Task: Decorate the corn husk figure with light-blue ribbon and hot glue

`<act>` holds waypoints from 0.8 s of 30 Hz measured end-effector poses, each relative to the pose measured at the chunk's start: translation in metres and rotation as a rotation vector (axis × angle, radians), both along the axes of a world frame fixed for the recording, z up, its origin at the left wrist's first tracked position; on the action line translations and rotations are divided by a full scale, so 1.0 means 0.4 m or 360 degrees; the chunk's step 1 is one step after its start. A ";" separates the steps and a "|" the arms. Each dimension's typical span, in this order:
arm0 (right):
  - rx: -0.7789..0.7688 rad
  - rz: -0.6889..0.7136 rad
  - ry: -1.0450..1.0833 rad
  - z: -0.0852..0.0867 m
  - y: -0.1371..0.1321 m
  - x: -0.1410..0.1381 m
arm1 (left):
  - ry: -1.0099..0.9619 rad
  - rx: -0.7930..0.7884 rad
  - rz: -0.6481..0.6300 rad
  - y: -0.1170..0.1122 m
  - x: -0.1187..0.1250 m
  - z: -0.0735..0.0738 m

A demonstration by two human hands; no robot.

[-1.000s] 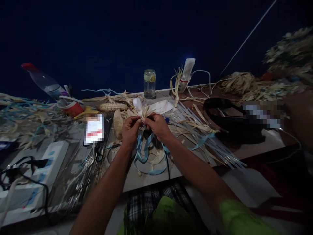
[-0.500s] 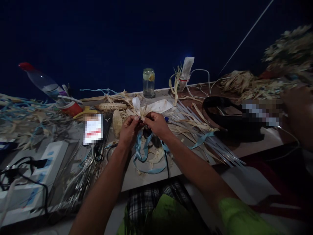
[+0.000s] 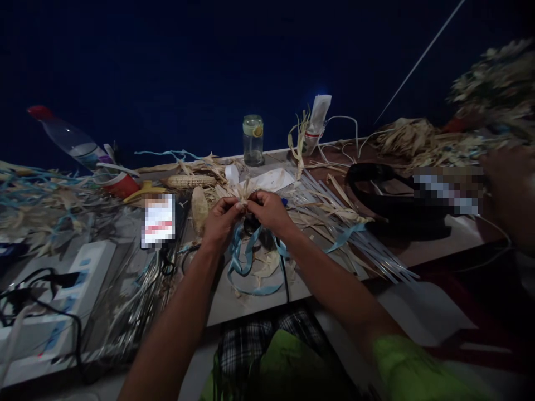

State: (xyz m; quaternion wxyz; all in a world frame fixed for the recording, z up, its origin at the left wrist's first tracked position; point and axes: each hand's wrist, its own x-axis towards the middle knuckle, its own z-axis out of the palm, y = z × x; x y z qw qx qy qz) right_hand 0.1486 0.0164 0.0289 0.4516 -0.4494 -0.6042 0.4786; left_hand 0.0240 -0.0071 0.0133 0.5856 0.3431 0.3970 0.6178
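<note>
Over the middle of the table, my left hand [image 3: 223, 220] and my right hand [image 3: 270, 211] meet with thumbs and fingertips pinched together. Both are closed on a small bunch of pale dried corn husk [image 3: 244, 190], whose frayed ends stick up above the fingers. Its lower part is hidden by my fingertips. A light blue ribbon [image 3: 254, 291] lies in loops on the table below my hands. Left of my left hand is a corn cob [image 3: 199, 209], and a second cob [image 3: 190, 181] lies farther back among husk strips.
A glass jar [image 3: 253, 147] stands at the back. Clear plastic sticks [image 3: 376, 250] lie to the right, near a black headband-like object [image 3: 371, 195]. A lit phone [image 3: 157, 220], a power strip [image 3: 83, 289] and a tilted bottle [image 3: 71, 139] are left. Another person's hand [image 3: 507, 184] shows far right.
My pinched fingers have shifted only slightly around the husk bunch, and both hands keep hold of it. The rest of the table looks the same.
</note>
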 end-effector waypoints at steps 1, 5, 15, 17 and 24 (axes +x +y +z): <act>-0.0004 -0.0018 -0.0005 -0.001 0.002 0.001 | 0.0040 -0.0009 0.0008 -0.001 0.002 0.000; -0.0111 0.0012 0.0062 -0.002 0.006 0.003 | 0.0099 -0.0040 0.0015 -0.002 0.007 -0.001; -0.0295 0.0185 0.0288 0.008 0.003 0.004 | -0.0047 0.0003 0.0035 0.000 0.007 -0.002; -0.0325 0.0149 0.0310 0.005 0.005 0.001 | -0.0079 0.0053 0.0023 -0.001 0.012 -0.003; -0.0327 0.0140 0.0268 -0.008 0.012 0.005 | -0.0055 0.0008 0.0105 0.002 0.006 -0.004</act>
